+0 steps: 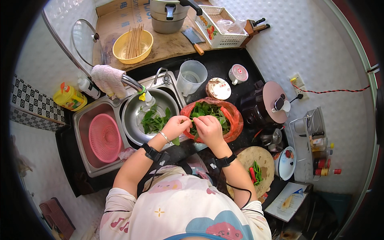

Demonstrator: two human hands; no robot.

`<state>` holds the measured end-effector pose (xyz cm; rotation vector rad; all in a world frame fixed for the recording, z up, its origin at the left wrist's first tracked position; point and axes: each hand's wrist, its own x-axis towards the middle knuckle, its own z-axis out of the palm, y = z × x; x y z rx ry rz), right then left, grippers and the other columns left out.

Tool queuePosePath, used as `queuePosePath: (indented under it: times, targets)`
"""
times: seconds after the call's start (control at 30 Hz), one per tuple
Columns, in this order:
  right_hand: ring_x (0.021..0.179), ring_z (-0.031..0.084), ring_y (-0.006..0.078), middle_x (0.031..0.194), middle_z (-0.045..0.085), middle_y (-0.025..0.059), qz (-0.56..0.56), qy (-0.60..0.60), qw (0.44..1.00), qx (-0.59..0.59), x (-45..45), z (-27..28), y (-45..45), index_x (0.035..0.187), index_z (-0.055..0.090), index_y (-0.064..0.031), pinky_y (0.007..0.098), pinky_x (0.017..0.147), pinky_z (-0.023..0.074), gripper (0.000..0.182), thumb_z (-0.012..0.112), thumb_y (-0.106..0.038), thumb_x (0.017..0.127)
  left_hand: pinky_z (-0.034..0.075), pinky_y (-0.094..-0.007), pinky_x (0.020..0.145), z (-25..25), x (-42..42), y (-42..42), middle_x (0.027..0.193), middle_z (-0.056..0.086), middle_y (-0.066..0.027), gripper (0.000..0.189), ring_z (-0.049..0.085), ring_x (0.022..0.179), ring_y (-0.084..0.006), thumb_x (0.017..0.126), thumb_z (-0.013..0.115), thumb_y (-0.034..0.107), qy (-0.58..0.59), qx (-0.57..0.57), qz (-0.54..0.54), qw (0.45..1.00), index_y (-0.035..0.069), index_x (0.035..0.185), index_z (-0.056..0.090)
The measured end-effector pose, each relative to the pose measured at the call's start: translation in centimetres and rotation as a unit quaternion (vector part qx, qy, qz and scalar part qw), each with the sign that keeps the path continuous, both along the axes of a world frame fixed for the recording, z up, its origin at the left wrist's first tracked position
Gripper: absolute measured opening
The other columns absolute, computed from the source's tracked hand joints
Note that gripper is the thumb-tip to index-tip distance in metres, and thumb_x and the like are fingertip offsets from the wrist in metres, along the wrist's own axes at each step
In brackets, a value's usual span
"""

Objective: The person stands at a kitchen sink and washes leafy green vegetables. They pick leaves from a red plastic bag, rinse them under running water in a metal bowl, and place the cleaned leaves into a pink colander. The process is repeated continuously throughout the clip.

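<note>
My left hand (pixel 176 128) and my right hand (pixel 208 129) meet between a steel basin and a red plastic bag. Both pinch a thin green stem between thumb and fingers; leaves hang below my left hand. The red plastic bag (pixel 236 127), open at the top, is full of leafy greens (pixel 207 110) and lies just beyond my right hand. Left of my left hand, the round steel basin (pixel 129 126) sits in the sink and holds a pile of leafy greens (pixel 154 120). My fingertips partly hide the stem.
The faucet (pixel 135 82), draped with a towel (pixel 108 78), reaches over the basin. A pink colander (pixel 105 138) lies in the left sink. Beyond stand a plastic pitcher (pixel 192 78) and a cleaver (pixel 193 37). Chillies (pixel 254 173) rest on a round board (pixel 264 159) at right.
</note>
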<state>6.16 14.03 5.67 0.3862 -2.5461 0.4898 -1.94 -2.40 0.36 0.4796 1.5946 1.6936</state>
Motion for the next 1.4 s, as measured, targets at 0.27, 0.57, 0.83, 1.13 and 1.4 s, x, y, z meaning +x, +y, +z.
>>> queuePosePath:
  times: [0.27, 0.57, 0.83, 1.13, 1.4]
  targets:
    - [0.077, 0.060, 0.0287, 0.081, 0.063, 0.0087, -0.020, -0.064, 0.989, -0.131, -0.5, -1.0, -1.1, 0.081, 0.065, -0.0040, 0.0391, 0.070, 0.0489, 0.008, 0.068, -0.007, 0.074, 0.046, -0.0312, 0.058, 1.6, 0.3, -1.0, 0.067, 0.059, -0.0097, 0.021, 0.057, 0.060, -0.0165, 0.089, 0.057, 0.019, 0.228, -0.115, 0.012, 0.967, 0.001, 0.080, 0.065]
    - [0.072, 0.059, 0.0312, 0.074, 0.063, 0.0107, -0.093, -0.077, 0.971, -0.207, -1.5, -3.0, -4.0, 0.073, 0.065, -0.0033, 0.0403, 0.066, 0.0478, 0.005, 0.068, -0.007, 0.073, 0.046, -0.0451, 0.058, 1.3, 1.1, -1.8, 0.069, 0.057, -0.0168, 0.024, 0.058, 0.066, -0.0366, 0.084, 0.058, 0.023, 0.412, -0.200, 0.088, 0.885, 0.005, 0.070, 0.061]
    - [0.068, 0.060, 0.0096, 0.078, 0.066, 0.0032, -0.130, -0.165, 0.822, -0.529, -3.6, -6.0, -3.2, 0.090, 0.063, 0.0018, 0.0248, 0.060, 0.0470, 0.012, 0.062, -0.010, 0.090, 0.041, -0.0249, 0.054, -1.8, -1.7, -6.7, 0.064, 0.059, -0.0004, 0.032, 0.050, 0.056, -0.0082, 0.098, 0.046, 0.024, 0.091, -0.106, 0.134, 0.981, 0.001, 0.081, 0.063]
    - [0.065, 0.059, 0.0080, 0.077, 0.063, 0.0020, -0.103, -0.191, 0.738, -0.639, -5.4, -7.5, -4.5, 0.094, 0.055, -0.0010, 0.0220, 0.058, 0.0468, 0.010, 0.056, -0.011, 0.095, 0.026, -0.0191, 0.045, -4.4, -3.5, -12.4, 0.066, 0.058, 0.0010, 0.028, 0.036, 0.048, -0.0025, 0.097, 0.050, 0.028, -0.053, -0.076, 0.294, 0.951, 0.006, 0.089, 0.065]
    - [0.085, 0.065, 0.0144, 0.098, 0.068, 0.0116, -0.033, -0.371, 0.752, -0.544, -5.4, -9.6, -6.0, 0.124, 0.054, 0.0049, 0.0268, 0.077, 0.0519, 0.033, 0.055, -0.008, 0.094, 0.035, -0.0228, 0.054, -6.2, -3.8, -11.7, 0.067, 0.061, 0.0025, 0.026, 0.045, 0.058, -0.0040, 0.093, 0.059, 0.026, 0.008, -0.152, 0.251, 0.956, 0.002, 0.096, 0.068]
